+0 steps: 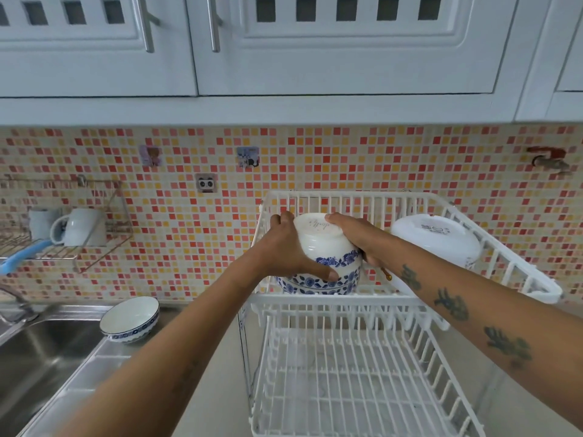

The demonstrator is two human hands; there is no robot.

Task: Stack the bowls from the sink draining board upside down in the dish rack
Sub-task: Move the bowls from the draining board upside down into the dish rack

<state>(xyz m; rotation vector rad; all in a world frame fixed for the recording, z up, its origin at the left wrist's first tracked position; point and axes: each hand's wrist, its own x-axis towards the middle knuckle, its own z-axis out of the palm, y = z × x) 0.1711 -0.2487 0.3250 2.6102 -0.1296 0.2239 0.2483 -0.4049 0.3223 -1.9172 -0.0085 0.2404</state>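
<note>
A white two-tier dish rack (pixel 347 299) stands on the counter at the right. In its upper tier, a white bowl with a blue flower band (pixel 328 247) sits upside down on top of other upturned blue-patterned bowls (pixel 318 287). My left hand (pixel 285 247) grips the top bowl's left side and my right hand (pixel 356 236) grips its right side. One more blue-rimmed bowl (pixel 130 318) stands upright on the steel draining board (pixel 94 367) by the sink. A larger white bowl (pixel 435 241) lies upturned in the upper tier's right part.
The steel sink (pixel 34 361) and tap (pixel 15 304) are at the lower left. A wire wall shelf (pixel 63 244) holds a white mug (pixel 80 227). White cupboards hang overhead. The rack's lower tier (pixel 356 392) holds nothing.
</note>
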